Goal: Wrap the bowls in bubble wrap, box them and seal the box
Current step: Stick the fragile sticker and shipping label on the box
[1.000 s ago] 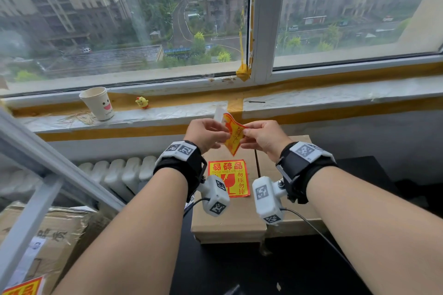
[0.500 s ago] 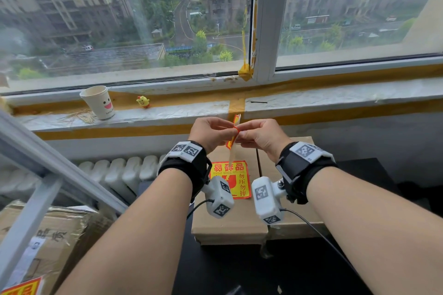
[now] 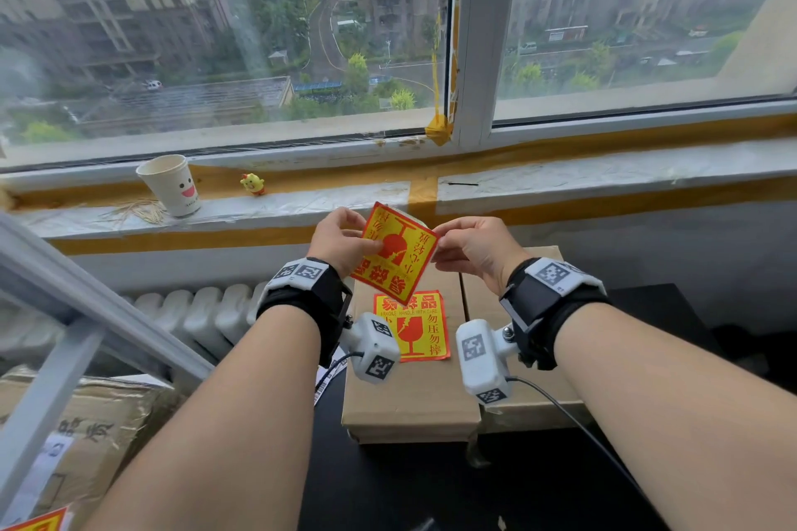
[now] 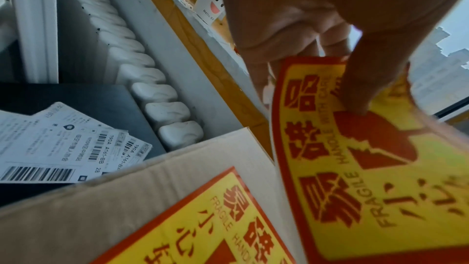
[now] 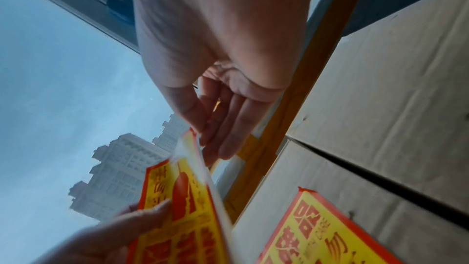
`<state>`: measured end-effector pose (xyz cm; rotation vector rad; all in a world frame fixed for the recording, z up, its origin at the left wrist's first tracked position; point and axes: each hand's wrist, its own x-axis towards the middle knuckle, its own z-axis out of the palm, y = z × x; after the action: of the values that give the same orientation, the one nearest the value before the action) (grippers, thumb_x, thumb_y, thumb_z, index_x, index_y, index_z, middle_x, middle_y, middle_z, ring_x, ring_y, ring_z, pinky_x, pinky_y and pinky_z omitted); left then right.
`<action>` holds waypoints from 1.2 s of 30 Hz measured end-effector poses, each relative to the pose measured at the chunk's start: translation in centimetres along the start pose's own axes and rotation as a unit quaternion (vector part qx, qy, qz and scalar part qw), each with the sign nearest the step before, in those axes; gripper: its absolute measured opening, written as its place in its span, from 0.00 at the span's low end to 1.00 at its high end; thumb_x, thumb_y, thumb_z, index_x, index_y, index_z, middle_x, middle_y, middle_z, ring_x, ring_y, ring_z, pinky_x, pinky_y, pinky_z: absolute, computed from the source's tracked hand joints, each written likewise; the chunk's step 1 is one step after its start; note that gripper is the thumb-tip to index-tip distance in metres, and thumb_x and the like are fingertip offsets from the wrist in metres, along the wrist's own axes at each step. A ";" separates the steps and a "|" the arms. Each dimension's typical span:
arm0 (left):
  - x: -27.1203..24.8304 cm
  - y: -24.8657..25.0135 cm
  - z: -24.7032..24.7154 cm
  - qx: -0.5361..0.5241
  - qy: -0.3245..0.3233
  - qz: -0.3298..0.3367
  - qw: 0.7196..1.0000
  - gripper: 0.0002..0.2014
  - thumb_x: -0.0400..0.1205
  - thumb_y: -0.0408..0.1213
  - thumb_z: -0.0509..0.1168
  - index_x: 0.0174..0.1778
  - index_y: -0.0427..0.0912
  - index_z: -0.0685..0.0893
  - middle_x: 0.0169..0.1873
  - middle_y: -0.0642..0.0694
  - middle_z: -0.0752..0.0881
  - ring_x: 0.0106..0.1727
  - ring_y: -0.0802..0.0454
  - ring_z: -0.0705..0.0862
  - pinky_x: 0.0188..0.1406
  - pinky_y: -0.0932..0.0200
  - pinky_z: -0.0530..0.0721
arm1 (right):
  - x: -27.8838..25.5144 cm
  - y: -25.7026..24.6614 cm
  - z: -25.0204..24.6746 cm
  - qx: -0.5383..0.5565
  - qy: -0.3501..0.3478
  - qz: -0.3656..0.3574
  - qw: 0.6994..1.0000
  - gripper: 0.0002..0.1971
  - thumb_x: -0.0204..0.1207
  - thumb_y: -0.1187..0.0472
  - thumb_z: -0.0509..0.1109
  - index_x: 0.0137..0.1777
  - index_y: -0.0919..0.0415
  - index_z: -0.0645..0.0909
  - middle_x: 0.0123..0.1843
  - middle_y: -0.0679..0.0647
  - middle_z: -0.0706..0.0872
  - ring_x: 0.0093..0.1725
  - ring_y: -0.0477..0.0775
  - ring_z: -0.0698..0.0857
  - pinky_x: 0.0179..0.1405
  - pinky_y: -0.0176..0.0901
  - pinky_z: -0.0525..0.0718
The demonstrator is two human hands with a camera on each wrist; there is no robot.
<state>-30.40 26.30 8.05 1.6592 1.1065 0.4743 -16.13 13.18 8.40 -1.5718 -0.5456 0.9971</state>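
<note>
A closed cardboard box (image 3: 405, 405) lies on a black table, with a red-and-yellow fragile sticker (image 3: 416, 325) stuck flat on its lid. Above the box I hold a second fragile sticker (image 3: 394, 252) in the air, its printed face toward me and tilted. My left hand (image 3: 340, 239) pinches its left edge, thumb on the print (image 4: 355, 95). My right hand (image 3: 470, 246) pinches its right corner between thumb and fingertips (image 5: 203, 136). No bowls or bubble wrap show.
A second cardboard box (image 3: 517, 302) lies against the first on its right. A paper cup (image 3: 170, 183) and a small yellow toy (image 3: 252, 183) stand on the taped windowsill. A white radiator (image 3: 202, 315), printed shipping labels (image 4: 63, 148) and another carton (image 3: 86, 440) lie to the left.
The held sticker was curled and edge-on between my hands; now it is turned flat with its printed face toward me. Both hands have moved slightly apart.
</note>
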 end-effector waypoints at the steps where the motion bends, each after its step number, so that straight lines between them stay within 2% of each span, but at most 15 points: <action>1: 0.0 0.0 0.0 0.001 -0.003 0.005 1.000 0.11 0.77 0.29 0.72 0.42 0.43 0.76 0.48 0.46 0.84 0.43 0.55 0.83 0.30 0.63 0.79 | 0.0 0.0 0.0 -0.012 0.004 0.001 1.000 0.09 0.77 0.77 0.65 0.44 0.66 0.84 0.38 0.61 0.90 0.36 0.55 0.90 0.38 0.43 0.91; 4: 0.0 0.2 0.1 -0.002 -0.013 0.013 1.000 0.12 0.76 0.28 0.72 0.35 0.44 0.76 0.45 0.43 0.86 0.41 0.51 0.85 0.30 0.61 0.80 | 0.1 0.2 0.0 -0.032 0.014 0.003 0.999 0.07 0.77 0.74 0.65 0.44 0.66 0.83 0.38 0.61 0.90 0.36 0.54 0.90 0.36 0.41 0.90; 9: -0.5 0.4 -0.1 -0.040 -0.016 0.013 0.999 0.07 0.74 0.29 0.75 0.35 0.43 0.84 0.34 0.47 0.88 0.35 0.53 0.86 0.33 0.60 0.82 | 0.3 0.3 -0.1 -0.052 0.036 0.003 0.998 0.02 0.79 0.67 0.67 0.46 0.64 0.79 0.43 0.60 0.89 0.44 0.57 0.89 0.43 0.45 0.90; 11: -0.7 0.4 -0.1 -0.047 -0.023 0.006 0.999 0.06 0.73 0.29 0.75 0.35 0.43 0.86 0.33 0.47 0.88 0.36 0.51 0.87 0.35 0.59 0.83 | 0.6 0.7 -0.3 -0.155 0.064 -0.051 0.985 0.10 0.77 0.63 0.71 0.57 0.59 0.79 0.52 0.55 0.86 0.51 0.54 0.87 0.46 0.46 0.89; 13: -0.8 0.5 0.0 -0.030 -0.040 0.009 0.999 0.07 0.73 0.28 0.75 0.34 0.43 0.87 0.33 0.46 0.89 0.38 0.50 0.87 0.37 0.58 0.83 | 0.7 0.8 -0.3 -0.266 0.087 -0.142 0.949 0.19 0.75 0.61 0.74 0.66 0.50 0.79 0.60 0.49 0.82 0.57 0.49 0.83 0.51 0.45 0.86; 15: -1.0 0.7 0.1 -0.008 -0.059 0.011 0.998 0.06 0.72 0.28 0.76 0.34 0.43 0.88 0.34 0.46 0.89 0.39 0.50 0.87 0.39 0.58 0.84 | 0.6 0.6 0.1 -0.334 0.082 -0.211 0.915 0.22 0.75 0.63 0.74 0.67 0.46 0.81 0.65 0.48 0.81 0.61 0.48 0.80 0.59 0.45 0.83; 18: -1.1 0.8 0.5 0.005 -0.078 0.005 0.997 0.03 0.72 0.32 0.77 0.35 0.44 0.90 0.35 0.46 0.90 0.42 0.48 0.88 0.46 0.54 0.85 | 0.6 0.4 0.7 -0.383 0.068 -0.252 0.886 0.17 0.74 0.64 0.74 0.60 0.47 0.86 0.61 0.48 0.82 0.63 0.48 0.78 0.64 0.44 0.78; 19: -1.0 0.9 0.8 0.001 -0.078 0.001 0.997 0.02 0.72 0.35 0.77 0.35 0.44 0.90 0.34 0.46 0.90 0.42 0.48 0.88 0.47 0.54 0.85 | 0.6 0.3 0.9 -0.395 0.068 -0.258 0.879 0.13 0.73 0.63 0.75 0.54 0.47 0.88 0.57 0.48 0.82 0.62 0.48 0.77 0.62 0.43 0.77; 21: -1.0 0.8 1.1 -0.030 -0.072 -0.013 0.997 0.06 0.75 0.39 0.75 0.35 0.40 0.90 0.33 0.45 0.90 0.38 0.49 0.87 0.44 0.56 0.84 | 0.5 0.2 1.1 -0.416 0.074 -0.270 0.865 0.06 0.71 0.60 0.77 0.43 0.47 0.86 0.50 0.48 0.79 0.57 0.48 0.75 0.55 0.42 0.75; 24: -0.9 0.5 1.2 -0.050 -0.067 -0.030 0.996 0.10 0.76 0.42 0.73 0.37 0.38 0.91 0.37 0.40 0.91 0.38 0.48 0.87 0.47 0.52 0.85 | 0.2 0.3 1.0 -0.444 0.084 -0.278 0.848 0.05 0.71 0.59 0.78 0.39 0.49 0.85 0.44 0.48 0.77 0.51 0.48 0.73 0.49 0.43 0.75; 26: -1.0 0.3 1.0 -0.031 -0.059 -0.028 0.997 0.06 0.75 0.38 0.75 0.41 0.38 0.92 0.39 0.40 0.91 0.39 0.48 0.88 0.44 0.55 0.87 | 0.2 0.3 0.7 -0.442 0.085 -0.273 0.850 0.06 0.72 0.61 0.77 0.38 0.49 0.85 0.43 0.48 0.81 0.50 0.49 0.76 0.49 0.48 0.80; 28: -0.9 -0.3 0.6 -0.027 -0.032 -0.028 0.999 0.03 0.73 0.31 0.76 0.41 0.39 0.92 0.40 0.41 0.91 0.40 0.48 0.88 0.41 0.58 0.88 | 0.2 0.4 0.3 -0.420 0.089 -0.262 0.864 0.10 0.71 0.63 0.75 0.36 0.47 0.82 0.40 0.47 0.84 0.46 0.50 0.81 0.48 0.50 0.84; 31: -0.7 -1.2 -0.3 -0.039 0.028 -0.046 0.998 0.06 0.71 0.26 0.76 0.34 0.42 0.91 0.39 0.41 0.90 0.41 0.45 0.86 0.46 0.53 0.88 | 0.1 0.5 -0.3 -0.397 0.112 -0.243 0.878 0.11 0.72 0.64 0.75 0.35 0.47 0.81 0.36 0.44 0.85 0.42 0.49 0.84 0.47 0.49 0.87; 33: -0.1 -2.1 -1.3 -0.030 0.065 -0.068 0.995 0.09 0.72 0.24 0.74 0.33 0.43 0.89 0.36 0.43 0.88 0.40 0.45 0.84 0.45 0.55 0.86 | 0.0 0.6 -0.4 -0.384 0.129 -0.232 0.884 0.09 0.73 0.63 0.74 0.37 0.48 0.82 0.36 0.44 0.85 0.42 0.49 0.84 0.47 0.47 0.87; 36: 0.6 -4.7 -3.8 0.023 0.105 -0.118 0.987 0.12 0.73 0.22 0.71 0.32 0.44 0.86 0.43 0.40 0.88 0.48 0.42 0.85 0.56 0.49 0.86 | 0.1 0.6 -0.2 -0.360 0.151 -0.216 0.895 0.05 0.75 0.62 0.74 0.42 0.50 0.83 0.39 0.45 0.85 0.44 0.49 0.85 0.45 0.45 0.86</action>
<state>-34.95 29.01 5.12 1.5188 1.4593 0.4791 -16.08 12.98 7.78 -2.0710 -1.0637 0.1847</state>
